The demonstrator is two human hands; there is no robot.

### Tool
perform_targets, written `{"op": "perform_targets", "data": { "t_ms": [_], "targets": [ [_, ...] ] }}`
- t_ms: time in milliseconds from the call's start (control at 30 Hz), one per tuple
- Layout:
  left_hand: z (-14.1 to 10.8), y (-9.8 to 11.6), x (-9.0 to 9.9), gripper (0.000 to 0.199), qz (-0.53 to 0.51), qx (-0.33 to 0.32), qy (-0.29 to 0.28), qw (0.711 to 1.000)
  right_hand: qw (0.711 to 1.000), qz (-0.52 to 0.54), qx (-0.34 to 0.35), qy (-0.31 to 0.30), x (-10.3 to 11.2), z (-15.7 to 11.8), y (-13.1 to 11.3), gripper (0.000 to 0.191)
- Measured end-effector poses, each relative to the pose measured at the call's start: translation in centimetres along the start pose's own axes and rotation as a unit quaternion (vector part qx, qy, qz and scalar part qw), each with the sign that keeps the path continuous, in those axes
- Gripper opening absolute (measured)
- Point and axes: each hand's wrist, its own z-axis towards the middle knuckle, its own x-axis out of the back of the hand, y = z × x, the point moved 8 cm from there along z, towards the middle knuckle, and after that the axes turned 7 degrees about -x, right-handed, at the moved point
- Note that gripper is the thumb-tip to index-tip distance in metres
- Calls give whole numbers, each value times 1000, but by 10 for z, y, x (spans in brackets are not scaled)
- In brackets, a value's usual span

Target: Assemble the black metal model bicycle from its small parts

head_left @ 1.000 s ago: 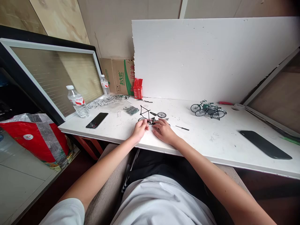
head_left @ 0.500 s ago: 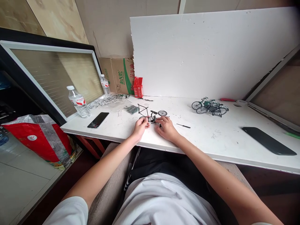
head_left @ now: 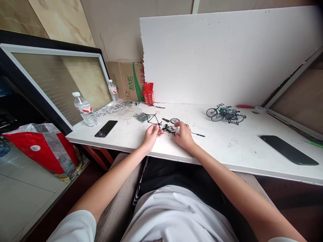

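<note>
My left hand [head_left: 152, 135] pinches a miniature black bicycle frame [head_left: 154, 118], whose thin tubes stick up past the fingertips. To its right my right hand [head_left: 184, 134] is closed above a pile of small black bicycle parts [head_left: 168, 128]; what its fingertips hold, if anything, is too small to make out. Just behind the pile, a little spoked wheel [head_left: 175, 120] and a slim black part [head_left: 166, 120] lie on the white table [head_left: 217, 148]. A thin black screwdriver [head_left: 199, 134] rests close to the right hand, partly behind it.
Assembled miniature bicycles [head_left: 225, 115] stand at the right, beyond a dark phone-shaped object [head_left: 289, 150]. Leftward are a smartphone [head_left: 106, 128], a water bottle [head_left: 85, 111], a bag of parts [head_left: 141, 117] and black sprues [head_left: 118, 107]. A red box [head_left: 148, 93] stands at the back.
The bicycle frame has tilted over to the left in my left hand. My right hand has lifted off the parts pile and moved slightly right, uncovering more of it.
</note>
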Motion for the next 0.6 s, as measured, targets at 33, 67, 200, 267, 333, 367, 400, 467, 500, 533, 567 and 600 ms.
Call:
{"op": "perform_targets", "data": {
  "t_ms": [33, 67, 200, 267, 333, 367, 400, 467, 500, 533, 567, 600],
  "targets": [
    [0, 1, -1, 48, 5, 2, -1, 1000, 1000, 4, -5, -3, 0, 0, 1, 57],
    [-1, 2, -2, 48, 10, 3, -3, 1000, 1000, 6, -8, -8, -1, 1, 2, 55],
    [-1, 3, -2, 46, 14, 11, -1, 1000, 1000, 23, -9, -1, 5, 3, 3, 49],
    [-1, 1, 0, 44, 12, 14, 9, 1000, 999, 36, 0, 21, 15, 5, 4, 46],
    [0, -1, 2, 42, 9, 15, 20, 1000, 998, 40, 28, 28, 26, 7, 5, 42],
    [1, -2, 3, 41, 7, 15, 24, 1000, 998, 35, 54, 18, 30, 7, 3, 39],
    [1, -4, 4, 40, 5, 15, 27, 1000, 996, 24, 88, 1, 32, 5, 1, 37],
    [2, -6, 4, 38, 1, 17, 24, 1000, 988, -6, 151, -41, 31, -1, -5, 31],
    [2, -6, 3, 37, -1, 18, 19, 1000, 984, -20, 169, -55, 29, -5, -7, 28],
    [1, -6, 2, 37, -2, 19, 14, 1000, 982, -34, 178, -61, 28, -8, -8, 27],
    [1, -6, 1, 37, -4, 19, 10, 1000, 981, -47, 180, -63, 25, -11, -10, 27],
    [0, -5, 0, 37, -5, 20, 7, 1000, 980, -59, 178, -63, 23, -14, -12, 28]
  ]
}}
